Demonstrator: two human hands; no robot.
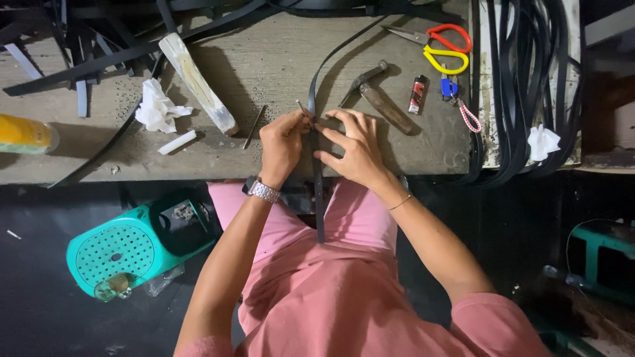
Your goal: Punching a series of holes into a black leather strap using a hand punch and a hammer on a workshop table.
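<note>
Pink-clothed lap nearest. Left hand (281, 147) pinches a thin metal tool (304, 110) against the long black leather strap (319, 198); right hand (354, 149) presses the strap flat, fingers spread. Wooden-handled hammer (378, 99) at 1 o'clock, pale wooden block (197, 82) at 11, neither obstructing.

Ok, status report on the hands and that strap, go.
Left hand grips small metal tool at black strap. Right hand pins strap to workbench. Hammer close beside, nothing blocking.
</note>
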